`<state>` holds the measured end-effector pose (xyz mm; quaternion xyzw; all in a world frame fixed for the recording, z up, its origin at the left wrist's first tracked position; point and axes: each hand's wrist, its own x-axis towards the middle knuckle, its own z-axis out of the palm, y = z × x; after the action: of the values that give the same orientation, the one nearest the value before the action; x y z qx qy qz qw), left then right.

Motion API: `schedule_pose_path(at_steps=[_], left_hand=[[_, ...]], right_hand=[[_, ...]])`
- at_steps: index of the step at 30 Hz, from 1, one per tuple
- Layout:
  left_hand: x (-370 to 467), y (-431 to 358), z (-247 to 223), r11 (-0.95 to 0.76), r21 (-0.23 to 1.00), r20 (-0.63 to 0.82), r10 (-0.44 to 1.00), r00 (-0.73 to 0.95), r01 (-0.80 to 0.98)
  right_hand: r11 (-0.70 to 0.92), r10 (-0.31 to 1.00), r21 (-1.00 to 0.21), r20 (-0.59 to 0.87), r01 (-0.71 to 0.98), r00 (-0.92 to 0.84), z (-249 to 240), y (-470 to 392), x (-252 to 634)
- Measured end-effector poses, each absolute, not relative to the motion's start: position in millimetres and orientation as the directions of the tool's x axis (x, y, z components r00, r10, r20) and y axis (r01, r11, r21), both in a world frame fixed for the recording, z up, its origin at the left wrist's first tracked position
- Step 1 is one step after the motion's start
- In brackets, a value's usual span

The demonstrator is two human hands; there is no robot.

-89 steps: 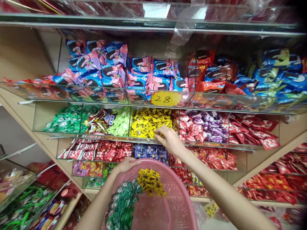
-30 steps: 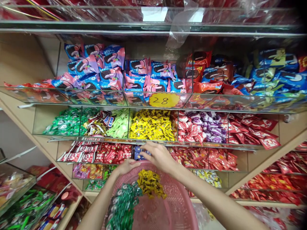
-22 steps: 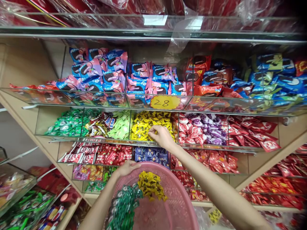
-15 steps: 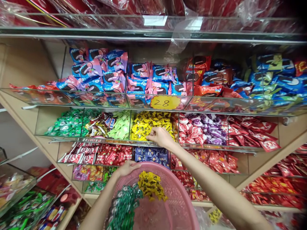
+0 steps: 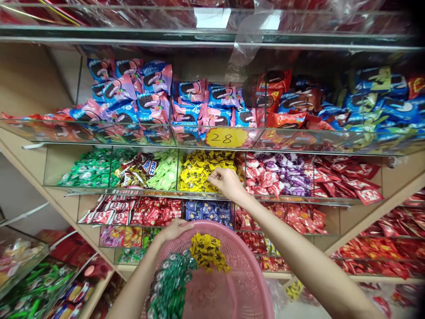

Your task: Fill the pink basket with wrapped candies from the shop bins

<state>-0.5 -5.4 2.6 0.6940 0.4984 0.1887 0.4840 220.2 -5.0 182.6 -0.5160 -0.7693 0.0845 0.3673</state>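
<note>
My left hand (image 5: pixel 175 229) grips the upper left rim of a pink plastic basket (image 5: pixel 247 257). Inside the basket lie green-wrapped candies (image 5: pixel 172 283) on the left and a small pile of yellow-wrapped candies (image 5: pixel 209 251) near the far rim. Over the front of the shelf compartment of yellow candies (image 5: pixel 199 166), my right hand (image 5: pixel 227 182) has its fingers pinched together. Whatever is between those fingertips, if anything, is too small to make out.
Above, packaged cookies (image 5: pixel 152 106) fill a glass-fronted shelf with a yellow "28" tag (image 5: pixel 226 138). Green candies (image 5: pixel 89 170) and purple-white candies (image 5: pixel 294 173) flank the yellow ones. Red packets (image 5: pixel 156 212) sit one tier lower. Glass shelf edges run across.
My right hand has shifted slightly right over the yellow candies, its fingers still pinched. The shelves appear slightly higher and further left in view. My left hand keeps its hold on the basket.
</note>
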Motion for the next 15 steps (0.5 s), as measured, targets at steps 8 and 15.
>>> schedule_pose_path(at_steps=[8,15], left_hand=[[2,-7,7,-0.064,0.831,-0.216,0.878,0.427,0.553],[5,-8,9,-0.035,0.825,-0.232,0.889,0.395,0.564]], right_hand=[[0.569,0.815,-0.598,0.322,0.564,-0.482,143,-60,230],[0.375,0.907,-0.313,-0.071,0.873,-0.415,68,-66,246]])
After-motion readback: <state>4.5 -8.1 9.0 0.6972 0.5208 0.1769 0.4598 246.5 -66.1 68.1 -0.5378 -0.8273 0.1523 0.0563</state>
